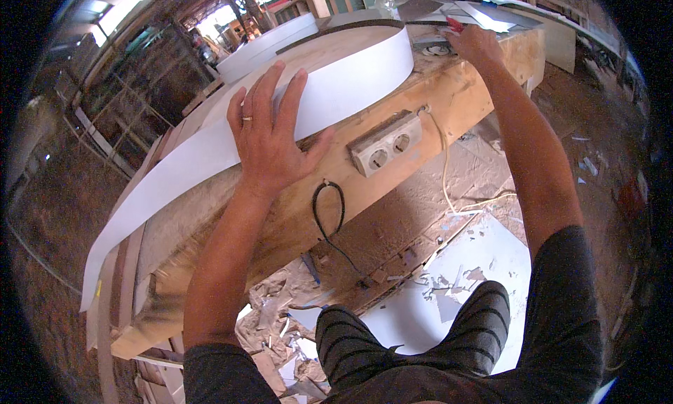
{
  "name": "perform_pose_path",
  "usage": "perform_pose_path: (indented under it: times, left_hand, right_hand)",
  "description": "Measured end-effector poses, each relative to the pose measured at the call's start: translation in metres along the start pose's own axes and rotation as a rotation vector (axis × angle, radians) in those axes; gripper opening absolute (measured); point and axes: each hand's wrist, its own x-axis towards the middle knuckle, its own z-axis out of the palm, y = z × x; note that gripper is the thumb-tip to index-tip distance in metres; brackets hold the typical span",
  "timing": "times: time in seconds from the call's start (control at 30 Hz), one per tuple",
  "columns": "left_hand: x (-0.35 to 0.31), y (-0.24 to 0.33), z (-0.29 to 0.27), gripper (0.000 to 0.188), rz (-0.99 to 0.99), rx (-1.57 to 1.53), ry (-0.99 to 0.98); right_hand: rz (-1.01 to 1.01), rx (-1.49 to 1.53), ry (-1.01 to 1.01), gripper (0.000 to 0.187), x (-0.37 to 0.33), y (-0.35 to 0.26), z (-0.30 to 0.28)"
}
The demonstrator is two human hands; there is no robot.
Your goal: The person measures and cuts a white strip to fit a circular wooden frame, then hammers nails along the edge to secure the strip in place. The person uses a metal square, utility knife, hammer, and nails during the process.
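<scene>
Head | wooden bench [471,96] | littered floor [413,202] | left grip [270,141] unclenched | right grip [481,46] clasping red object [455,24]

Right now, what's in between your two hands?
In the head view, the curved end of the white strip lies between the left hand and the right hand, then a bit of wooden bench nearer the right one.
</scene>
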Motion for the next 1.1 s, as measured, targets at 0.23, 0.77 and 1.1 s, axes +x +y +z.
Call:
perform_pose_path:
  times: [0.23, 0.77, 1.1]
  left_hand:
    - [0.012, 0.005, 0.008, 0.092, -0.030, 0.004, 0.056]
    - [0.001, -0.001, -0.011, 0.059, -0.144, -0.149, -0.136]
    - [0.032, 0.011, -0.028, 0.051, -0.363, -0.249, -0.247]
  right_hand:
    - [-0.423, -0.333, 0.032, 0.050, 0.097, 0.002, 0.019]
    - [-0.342, 0.620, 0.202, 0.054, 0.002, -0.060, -0.023]
    - [-0.972, 0.294, -0.509, 0.046, -0.099, -0.127, -0.080]
